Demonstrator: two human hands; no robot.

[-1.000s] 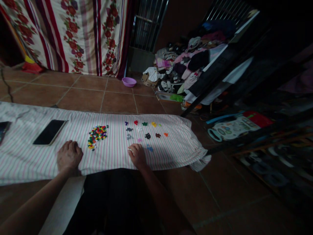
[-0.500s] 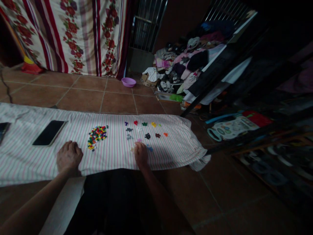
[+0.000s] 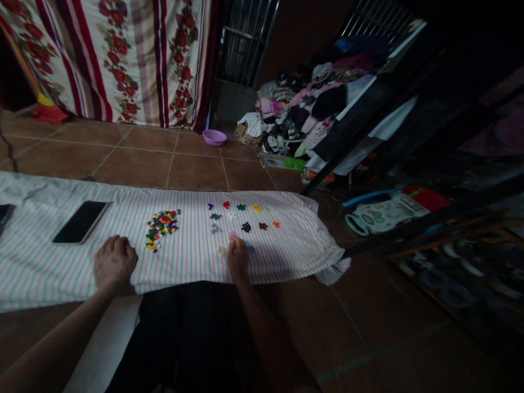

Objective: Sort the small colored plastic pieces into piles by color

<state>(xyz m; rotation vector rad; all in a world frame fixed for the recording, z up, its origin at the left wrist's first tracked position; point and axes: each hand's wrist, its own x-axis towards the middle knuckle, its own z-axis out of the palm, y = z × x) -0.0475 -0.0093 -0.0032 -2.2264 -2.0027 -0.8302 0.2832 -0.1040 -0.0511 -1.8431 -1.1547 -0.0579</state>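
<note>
My left hand [image 3: 115,260] rests on the striped cloth [image 3: 188,262], its fingers curled under and nothing visible in them. Beside it lies a mixed heap of small coloured pieces [image 3: 162,225], too small to name exactly. My right hand [image 3: 238,258] is closed in a pinch at the small pink pile [image 3: 232,234]; whatever its fingertips hold is hidden. Close around that hand are beige pieces [image 3: 222,250] and light blue pieces [image 3: 250,248]. Farther back sit single-colour piles, among them black [image 3: 246,227], brown [image 3: 263,225], red [image 3: 226,205] and yellow [image 3: 256,208].
A dark-screened phone [image 3: 81,222] lies left of the mixed heap, with part of another device [image 3: 5,214] at the cloth's left edge. Beyond, a purple basin [image 3: 214,137] stands on the tiled floor near a clothes pile [image 3: 297,112]. Dark metal posts rise on the right.
My right hand has shifted slightly, uncovering more of the beige and pink pieces beside it. My left hand stays in place. The whole view has drifted a little.
</note>
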